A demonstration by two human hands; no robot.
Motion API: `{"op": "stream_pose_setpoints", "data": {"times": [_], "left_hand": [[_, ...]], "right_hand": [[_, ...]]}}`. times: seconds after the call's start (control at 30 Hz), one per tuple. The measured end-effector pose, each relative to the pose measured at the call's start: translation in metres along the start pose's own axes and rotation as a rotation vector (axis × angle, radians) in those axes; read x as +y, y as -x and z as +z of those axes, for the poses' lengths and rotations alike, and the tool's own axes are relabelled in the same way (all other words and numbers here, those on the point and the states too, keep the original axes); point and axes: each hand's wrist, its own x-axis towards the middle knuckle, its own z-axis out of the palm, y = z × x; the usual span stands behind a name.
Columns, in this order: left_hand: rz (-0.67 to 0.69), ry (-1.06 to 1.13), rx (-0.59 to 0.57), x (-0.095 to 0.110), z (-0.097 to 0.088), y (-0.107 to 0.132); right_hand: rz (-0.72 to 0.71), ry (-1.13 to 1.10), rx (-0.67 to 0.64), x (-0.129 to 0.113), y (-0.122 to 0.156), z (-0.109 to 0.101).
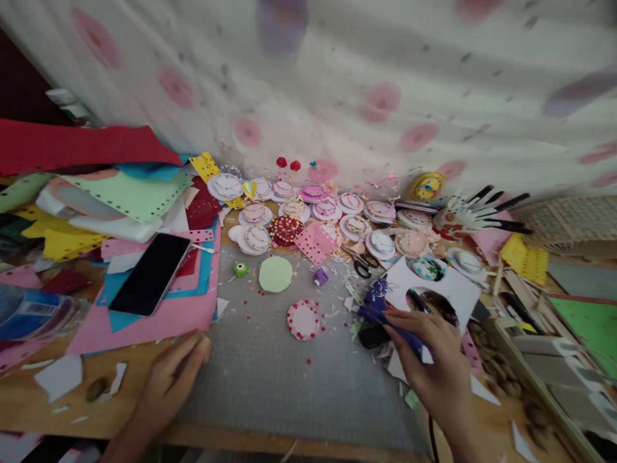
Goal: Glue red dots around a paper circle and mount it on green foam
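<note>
My right hand is wrapped around a blue hot glue gun at the right of the grey mat; a black cord runs down below the hand. My left hand rests at the mat's left edge with its fingers curled in, and nothing shows in it. Between the hands lies a pale pink scalloped disc ringed with red beads. Behind it sits a light green paper circle. A small purple piece and a green one-eyed figure are near that circle.
Several small decorated paper hats crowd the back by the curtain. Black-handled scissors lie at right. A phone rests on stacked coloured sheets at left, beside a plastic bottle. A long box stands right.
</note>
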Motion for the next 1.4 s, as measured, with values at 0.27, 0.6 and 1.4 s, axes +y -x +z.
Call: {"op": "stream_pose_setpoints", "data": {"times": [0.27, 0.6, 1.4], "left_hand": [[0.2, -0.13, -0.088, -0.006, 0.018, -0.004], [0.257, -0.191, -0.093, -0.011, 0.02, -0.006], [0.336, -0.336, 0.038, -0.015, 0.021, -0.001]], "right_hand": [[0.075, -0.11, -0.084, 0.0, -0.024, 0.006], [0.035, 0.027, -0.236, 0.014, -0.067, 0.054], [0.04, -0.078, 0.054, -0.026, -0.041, 0.013]]}}
